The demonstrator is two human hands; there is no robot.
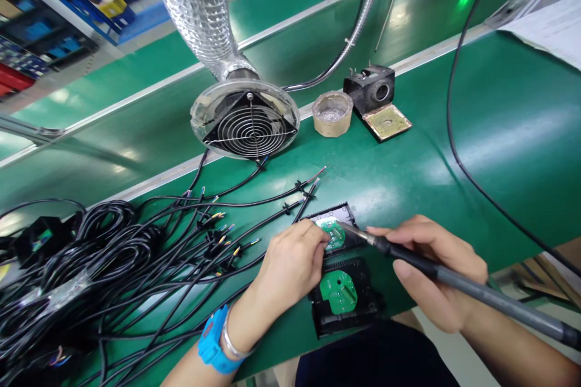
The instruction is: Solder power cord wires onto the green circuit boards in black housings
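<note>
My right hand is wrapped round a soldering iron. Its tip reaches the upper right part of a round green circuit board, which lies in a black plastic housing. At the left edge of that board, my left hand is closed in a pinch; its fingers hide whatever is between them. Closer to my body, a second green circuit board sits in another black housing. Black cables with stripped, coloured wire ends lie left of my left hand.
A fume extractor hood on a silver duct hangs over the green bench. Behind the boards stand a round tub and a black iron stand with a sponge tray. A black cord runs down the right side.
</note>
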